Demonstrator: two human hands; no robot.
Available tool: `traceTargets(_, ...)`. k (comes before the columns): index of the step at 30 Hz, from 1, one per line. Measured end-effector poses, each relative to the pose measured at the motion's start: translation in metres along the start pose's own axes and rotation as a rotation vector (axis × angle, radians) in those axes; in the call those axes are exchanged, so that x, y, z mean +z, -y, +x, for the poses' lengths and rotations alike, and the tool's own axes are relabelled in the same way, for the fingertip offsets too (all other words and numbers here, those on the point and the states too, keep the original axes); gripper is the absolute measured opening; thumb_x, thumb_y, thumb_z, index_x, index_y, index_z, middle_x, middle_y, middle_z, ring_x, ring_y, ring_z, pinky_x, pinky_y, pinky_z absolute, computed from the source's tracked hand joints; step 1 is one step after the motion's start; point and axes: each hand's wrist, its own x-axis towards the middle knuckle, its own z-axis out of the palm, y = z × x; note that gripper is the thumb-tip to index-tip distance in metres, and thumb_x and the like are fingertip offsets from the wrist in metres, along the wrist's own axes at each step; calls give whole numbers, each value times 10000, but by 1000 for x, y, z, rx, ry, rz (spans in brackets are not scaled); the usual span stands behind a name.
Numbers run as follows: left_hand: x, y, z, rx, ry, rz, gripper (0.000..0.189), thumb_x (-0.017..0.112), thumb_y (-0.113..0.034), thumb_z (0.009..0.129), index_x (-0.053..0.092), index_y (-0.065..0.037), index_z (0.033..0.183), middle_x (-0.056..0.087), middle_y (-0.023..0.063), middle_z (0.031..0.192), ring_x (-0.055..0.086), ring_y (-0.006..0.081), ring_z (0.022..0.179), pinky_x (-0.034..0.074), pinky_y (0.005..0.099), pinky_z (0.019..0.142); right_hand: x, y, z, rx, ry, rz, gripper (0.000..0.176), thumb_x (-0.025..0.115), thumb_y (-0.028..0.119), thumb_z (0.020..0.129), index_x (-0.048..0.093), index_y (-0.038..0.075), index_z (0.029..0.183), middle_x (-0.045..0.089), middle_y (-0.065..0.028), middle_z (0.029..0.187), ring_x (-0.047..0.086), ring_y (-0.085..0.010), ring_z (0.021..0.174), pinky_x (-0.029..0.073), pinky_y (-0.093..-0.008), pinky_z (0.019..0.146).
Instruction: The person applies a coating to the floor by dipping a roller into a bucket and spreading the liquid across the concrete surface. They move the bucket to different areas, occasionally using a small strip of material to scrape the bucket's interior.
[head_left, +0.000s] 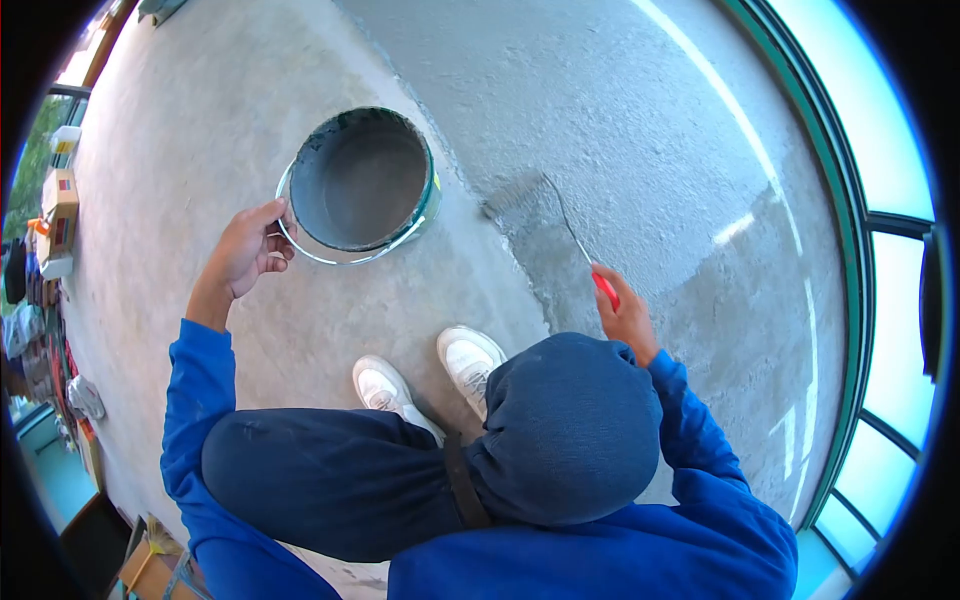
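My left hand (pixel 252 248) pinches the wire handle of a bucket (pixel 428 212), which stands on the floor ahead of me. Inside it is a grey liquid (pixel 375 180), and grey smears coat its inner wall. In my right hand (pixel 628 318) is a paint roller (pixel 515 194), its red grip (pixel 604 288) wrapped by my fingers. The roller's grey sleeve rests on the floor at the edge of a wet-looking grey coating (pixel 590 110). A darker strip of floor lies just below the sleeve.
Pale uncoated floor (pixel 200 130) spreads to the left, with my white shoes (pixel 468 358) on it near the coating's edge. Boxes (pixel 58 215) and assorted items line the far left. Green-framed windows (pixel 855 290) run along the right. A cardboard box (pixel 145 570) sits at lower left.
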Motion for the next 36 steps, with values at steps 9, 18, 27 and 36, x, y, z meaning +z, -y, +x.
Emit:
traceTargets(9,0,0,-2,10,-23,-21,269,476,-363,972,538,-137,842,549,-8,748,525,109,638,442,239,524,22,-8,32,-125,-66,-63,364,543,159,902,546,206,1264,644,-231,829,612,-446,729,489,-508,656)
traceTargets(18,-1,1,-1,28,-22,-13,259,491,-385,968,525,-155,855,560,-7,743,535,102,616,441,233,504,28,10,39,-1,-41,-156,361,548,160,898,555,214,1255,660,-205,833,623,-438,745,494,-514,666)
traceTargets(27,-1,2,-3,32,-25,-6,258,493,-377,968,535,-147,859,559,-10,747,533,104,614,439,240,506,19,4,18,-47,-63,-120,346,530,191,903,556,223,1247,649,-194,756,613,-428,665,477,-526,617)
traceTargets(36,-2,1,-5,28,-34,-4,258,494,-374,968,534,-143,860,559,-8,760,532,104,629,433,245,503,28,5,30,-98,-86,-191,377,534,197,898,531,252,1270,636,-197,715,605,-428,637,470,-540,602)
